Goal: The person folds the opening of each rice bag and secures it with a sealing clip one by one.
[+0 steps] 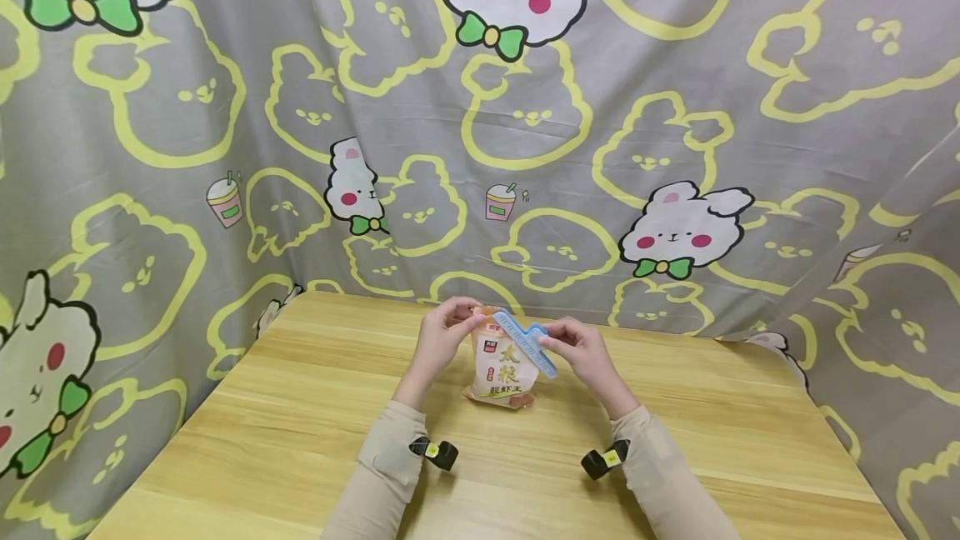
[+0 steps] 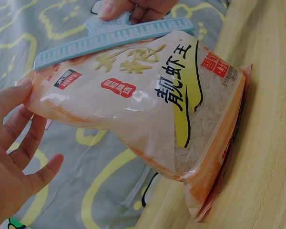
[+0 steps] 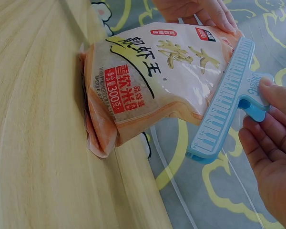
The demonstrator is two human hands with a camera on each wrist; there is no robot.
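Note:
A small plastic bag of rice (image 1: 504, 369), orange and white with gold and black lettering, stands on the table. My left hand (image 1: 447, 333) pinches its upper left corner between thumb and finger, the other fingers spread in the left wrist view. A long light-blue bag clip (image 3: 226, 102) lies slantwise across the bag's upper right edge, one end reaching past the bag's side. My right hand (image 1: 582, 350) pinches the clip's handle between thumb and fingers. In the left wrist view, loose white grains show through the bag's clear lower part.
The wooden table (image 1: 300, 432) carries the bag. Behind and at both sides hangs a grey curtain (image 1: 420, 132) with cartoon rabbits and yellow outlines, meeting the table's far edge. Black wrist cameras (image 1: 442, 453) are strapped over the beige sleeves (image 1: 390, 457).

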